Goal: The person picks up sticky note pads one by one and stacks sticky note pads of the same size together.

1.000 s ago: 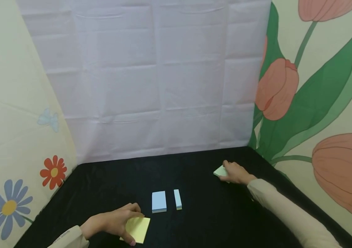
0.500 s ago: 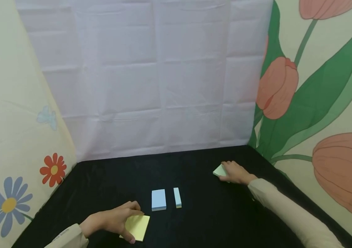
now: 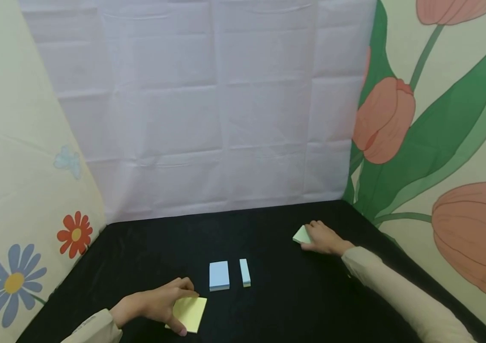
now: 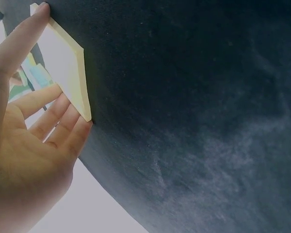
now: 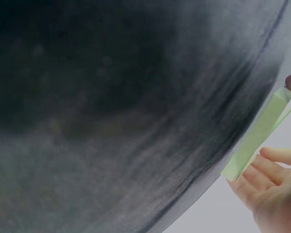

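A yellow sticky note pad (image 3: 189, 314) lies at the front left of the black table in the head view. My left hand (image 3: 161, 303) grips it by opposite edges, thumb on the near side and fingers on the far side; the left wrist view shows the same grip on the pad (image 4: 65, 63). Farther back on the right, my right hand (image 3: 324, 238) holds a pale green sticky note pad (image 3: 301, 235), partly hidden under the fingers. In the right wrist view the green pad's thick side (image 5: 259, 133) shows between thumb and fingertips.
Between the hands lie a light blue sticky note pad (image 3: 219, 275) and a narrow pale blue strip pad (image 3: 244, 272), side by side with a small gap. A white cloth (image 3: 217, 119) hangs behind the black table (image 3: 268, 314); flowered cloths flank it.
Both hands keep their grips on the yellow and green pads and hardly move. The whole head view has shifted very slightly.
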The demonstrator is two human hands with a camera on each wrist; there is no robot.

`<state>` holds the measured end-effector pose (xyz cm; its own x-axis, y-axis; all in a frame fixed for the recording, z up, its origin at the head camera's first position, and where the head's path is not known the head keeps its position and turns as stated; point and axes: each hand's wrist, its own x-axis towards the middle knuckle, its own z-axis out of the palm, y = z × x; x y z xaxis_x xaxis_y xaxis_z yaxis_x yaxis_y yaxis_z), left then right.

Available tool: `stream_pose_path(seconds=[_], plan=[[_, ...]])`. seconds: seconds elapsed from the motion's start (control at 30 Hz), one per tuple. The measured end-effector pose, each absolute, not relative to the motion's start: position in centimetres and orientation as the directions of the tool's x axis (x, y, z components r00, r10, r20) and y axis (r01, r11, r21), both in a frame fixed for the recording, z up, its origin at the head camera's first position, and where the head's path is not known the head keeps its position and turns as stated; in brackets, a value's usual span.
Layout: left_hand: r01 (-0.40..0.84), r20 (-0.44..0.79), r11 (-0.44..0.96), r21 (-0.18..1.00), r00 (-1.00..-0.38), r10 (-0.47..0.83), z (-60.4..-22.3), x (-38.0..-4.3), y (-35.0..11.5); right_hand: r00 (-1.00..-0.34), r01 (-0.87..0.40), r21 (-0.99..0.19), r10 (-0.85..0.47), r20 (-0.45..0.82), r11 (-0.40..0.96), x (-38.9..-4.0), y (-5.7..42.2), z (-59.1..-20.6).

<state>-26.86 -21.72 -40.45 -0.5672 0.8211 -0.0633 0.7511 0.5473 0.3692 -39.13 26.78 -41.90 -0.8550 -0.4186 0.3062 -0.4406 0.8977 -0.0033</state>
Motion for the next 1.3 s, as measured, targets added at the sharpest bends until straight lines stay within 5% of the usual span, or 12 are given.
stream_pose_path(seconds=[1.3], plan=[[0.744, -0.098, 0.542, 0.391, -0.552, 0.828, -40.4, -27.2, -22.3, -0.823, -0.547, -0.008, -0.536, 0.188, 0.837, -37.8, 23.7, -41.3]])
